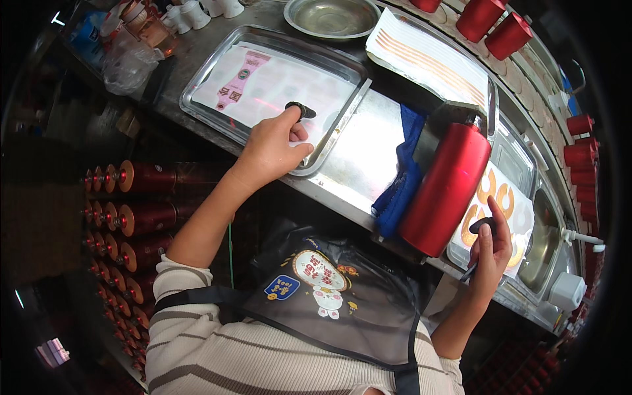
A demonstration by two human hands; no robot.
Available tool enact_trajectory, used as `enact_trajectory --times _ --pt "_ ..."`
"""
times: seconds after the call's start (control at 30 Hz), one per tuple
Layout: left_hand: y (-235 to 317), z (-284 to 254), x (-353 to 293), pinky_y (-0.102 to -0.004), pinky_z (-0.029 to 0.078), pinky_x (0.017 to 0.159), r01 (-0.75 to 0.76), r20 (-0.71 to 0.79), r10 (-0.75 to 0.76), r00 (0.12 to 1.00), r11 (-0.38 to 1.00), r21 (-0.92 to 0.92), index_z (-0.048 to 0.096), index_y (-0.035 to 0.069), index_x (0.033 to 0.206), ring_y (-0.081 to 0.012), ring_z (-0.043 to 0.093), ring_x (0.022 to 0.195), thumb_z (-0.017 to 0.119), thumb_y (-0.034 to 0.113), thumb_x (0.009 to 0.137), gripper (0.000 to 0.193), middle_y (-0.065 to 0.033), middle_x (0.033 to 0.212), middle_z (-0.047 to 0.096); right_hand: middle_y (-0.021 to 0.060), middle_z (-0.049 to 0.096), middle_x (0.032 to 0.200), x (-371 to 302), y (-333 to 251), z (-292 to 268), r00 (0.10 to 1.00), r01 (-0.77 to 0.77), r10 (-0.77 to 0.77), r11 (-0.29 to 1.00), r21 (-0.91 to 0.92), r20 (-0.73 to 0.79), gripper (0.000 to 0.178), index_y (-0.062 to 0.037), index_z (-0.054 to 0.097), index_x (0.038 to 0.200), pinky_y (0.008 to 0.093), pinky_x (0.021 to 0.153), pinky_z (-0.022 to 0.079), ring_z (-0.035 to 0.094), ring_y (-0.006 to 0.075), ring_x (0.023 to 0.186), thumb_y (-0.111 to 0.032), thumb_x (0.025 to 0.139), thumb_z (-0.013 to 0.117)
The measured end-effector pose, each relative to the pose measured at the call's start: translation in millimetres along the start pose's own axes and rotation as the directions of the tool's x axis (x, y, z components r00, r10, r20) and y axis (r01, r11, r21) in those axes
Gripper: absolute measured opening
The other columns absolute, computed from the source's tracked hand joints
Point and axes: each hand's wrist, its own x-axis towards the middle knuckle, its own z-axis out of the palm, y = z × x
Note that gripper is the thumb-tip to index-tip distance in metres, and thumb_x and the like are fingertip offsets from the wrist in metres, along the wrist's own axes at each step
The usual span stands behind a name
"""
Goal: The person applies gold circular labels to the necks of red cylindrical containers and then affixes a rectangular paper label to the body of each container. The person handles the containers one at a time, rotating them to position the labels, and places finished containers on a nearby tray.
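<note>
My left hand (273, 148) is over a metal tray (191, 99), its fingers curled and a black cover on one fingertip. What lies between those fingers, if anything, I cannot make out. Beneath it a white sheet (263, 85) bears a pink label (240, 79) with dark lettering. My right hand (490, 253) is raised with fingers apart, near a sheet of gold ring-shaped stickers (503, 197); a black cover shows by its thumb. A shiny red bottle (447, 187) lies tilted between my hands, next to a blue cloth (401, 171).
At the back are a round metal bowl (332, 16) and a white sheet with orange stripes (428, 52). More red bottles stand at the far right (510, 34) and are stacked at the left (148, 178). A plastic bag (131, 66) rests at the back left, a white jug (567, 291) at the right.
</note>
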Motion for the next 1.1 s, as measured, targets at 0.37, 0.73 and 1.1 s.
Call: enact_trajectory --times 0.37,0.73,1.1 --pt "-2.1 -4.8 4.1 -0.0291 0.050 0.073 -0.001 -0.056 -0.002 0.998 0.998 -0.062 0.058 -0.001 0.117 -0.0133 0.061 0.075 0.064 0.003 0.089 0.028 -0.0079 0.084 0.066 -0.0014 0.055 0.086 2.1 4.0 -4.0 1.000 0.011 -0.011 1.000 -0.009 -0.007 0.049 -0.0001 0.056 0.141 0.0183 0.060 0.030 0.041 0.0032 0.068 -0.016 0.095 0.063" --pt "2.8 -88.7 68.8 -0.0419 0.050 0.075 -0.274 -0.406 0.431 0.806 0.879 0.389 0.046 0.000 0.099 -0.0434 0.064 0.090 0.060 0.007 0.094 0.016 -0.0224 0.091 0.065 -0.0025 0.054 0.082 11.2 -6.9 -2.4 1.000 0.026 -0.026 1.000 -0.006 -0.009 0.048 0.0006 0.057 0.140 0.0180 0.060 0.029 0.040 0.0028 0.067 -0.015 0.095 0.064" --pt "61.6 -158.3 98.3 -0.0553 0.046 0.069 -0.300 -0.466 0.685 0.560 0.692 0.657 0.045 0.001 0.107 -0.0516 0.060 0.084 0.051 0.003 0.094 0.014 -0.0290 0.086 0.061 -0.0020 0.055 0.082 10.3 -2.8 0.9 0.998 0.063 -0.063 0.997 0.035 -0.012 0.046 -0.0002 0.058 0.139 0.0175 0.056 0.028 0.040 0.0020 0.064 -0.012 0.094 0.062"
